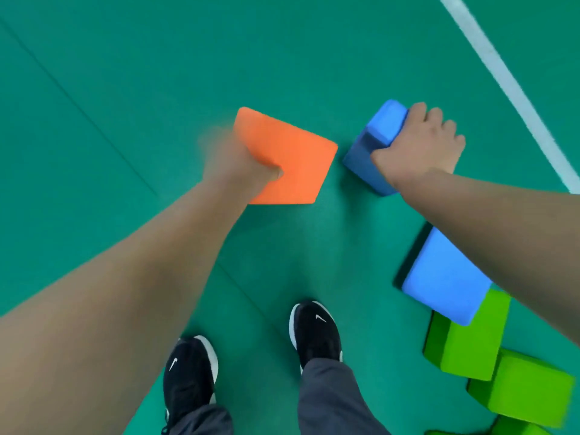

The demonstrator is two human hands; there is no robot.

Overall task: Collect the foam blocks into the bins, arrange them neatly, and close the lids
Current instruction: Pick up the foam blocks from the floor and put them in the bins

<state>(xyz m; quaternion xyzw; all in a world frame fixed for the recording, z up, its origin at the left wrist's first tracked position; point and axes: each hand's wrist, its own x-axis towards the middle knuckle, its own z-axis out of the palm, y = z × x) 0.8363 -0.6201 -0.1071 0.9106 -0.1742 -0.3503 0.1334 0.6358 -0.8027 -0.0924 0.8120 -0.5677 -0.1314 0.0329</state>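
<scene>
Green sports flooring (125,73) fills the view, crossed on the left by a thin dark seam (78,98) running diagonally.

Left of centre, the left hand (241,171), smeared by motion blur, holds an orange foam block (292,158) by its near left corner. The thumb is pressed onto the broad upper face, and the rest of the fingers are hidden under the block, so how they curl cannot be told. The block's flat face is turned up toward the camera.

Below, at the bottom edge, are two black shoes with white soles, the left one (188,372) further back than the right one (315,334), under grey trouser legs (329,397).

Just beside the orange block's right corner, and apart from it, is a blue foam block (370,142), tilted on end. The right hand (420,142) grips it from above. Its fingers (419,109) are curled over the far side and the thumb is clamped on the near side. Whether the block's lower end touches the floor cannot be told.

Further right, partly under the right forearm, a second blue block (445,281) lies with one end resting on a green block (470,343). Another green block (533,387) sits touching that one at its lower right, and a bit more green foam (518,430) shows at the bottom edge.

A white painted line (502,73) crosses the floor at upper right.
</scene>
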